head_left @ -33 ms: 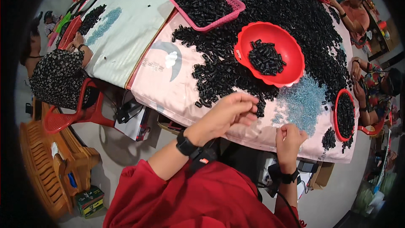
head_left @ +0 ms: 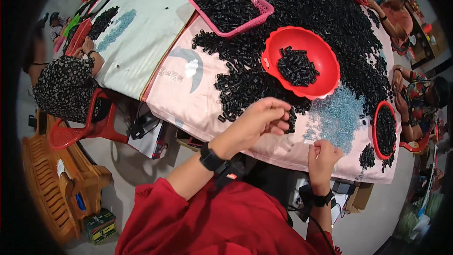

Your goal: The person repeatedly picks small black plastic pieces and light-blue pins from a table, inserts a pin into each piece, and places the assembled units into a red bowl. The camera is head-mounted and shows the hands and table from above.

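Observation:
My left hand [head_left: 262, 123] is over the front edge of a pink cloth-covered table, beside a loose heap of small black cylindrical pieces [head_left: 245, 82]. Its fingers are curled in toward the thumb; what they hold, if anything, is hidden. To its right, my right hand [head_left: 323, 156] pinches thumb and fingertips together, just in front of a spread of small clear bluish pieces [head_left: 337, 118]. Whatever sits in that pinch is too small to make out. Beyond both hands stands a red scalloped bowl [head_left: 323, 54] with black pieces [head_left: 298, 66] in its middle.
A pink basket [head_left: 264, 7] full of black pieces stands at the back. At right is a red oval basket [head_left: 376, 134] beside a small black pile [head_left: 367, 157]. Other people sit around the tables. A red chair [head_left: 78, 132] and wooden bench [head_left: 52, 184] are at left.
My left fingers, blurred and more spread before, are now curled closer together. My right hand stays nearly in place, still pinched.

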### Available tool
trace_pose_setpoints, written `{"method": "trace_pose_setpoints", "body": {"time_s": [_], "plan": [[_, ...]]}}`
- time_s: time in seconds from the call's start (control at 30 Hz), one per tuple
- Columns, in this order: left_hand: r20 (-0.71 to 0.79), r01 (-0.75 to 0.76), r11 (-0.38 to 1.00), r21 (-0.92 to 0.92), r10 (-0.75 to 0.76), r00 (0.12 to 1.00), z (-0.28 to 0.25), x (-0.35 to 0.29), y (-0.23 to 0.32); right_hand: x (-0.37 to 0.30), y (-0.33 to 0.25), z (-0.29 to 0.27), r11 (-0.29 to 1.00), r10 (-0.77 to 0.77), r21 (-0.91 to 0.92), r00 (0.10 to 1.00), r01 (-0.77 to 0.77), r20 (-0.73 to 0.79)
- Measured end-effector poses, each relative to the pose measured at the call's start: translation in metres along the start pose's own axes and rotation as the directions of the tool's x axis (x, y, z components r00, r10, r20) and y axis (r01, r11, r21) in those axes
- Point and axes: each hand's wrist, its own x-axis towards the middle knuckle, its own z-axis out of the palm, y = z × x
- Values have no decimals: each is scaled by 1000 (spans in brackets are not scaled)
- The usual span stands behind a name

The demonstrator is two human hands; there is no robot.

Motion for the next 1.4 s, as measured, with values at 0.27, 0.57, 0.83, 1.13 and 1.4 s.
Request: {"method": "trace_pose_setpoints", "body": {"time_s": [0.27,0.57,0.83,1.13,1.4], "plan": [[12,-113,973,200,113,993,38,82,57,4,-12,-2,995,-86,-62,995,82,-53],[-152,-271,959,83,281,948,23,54,49,-1,-9,0,996,-74,-46,995,70,-71],[-366,-226,877,424,394,843,-22,-5,27,-1,-14,4,997,-82,-22,995,81,-65],[-78,-41,147,988,715,695,-44,-17,-27,-2,-24,5,991,-123,47,990,127,-71],[9,98,-114,989,695,719,-41,-12,-40,-7,-21,4,991,-129,31,988,132,-87]]}}
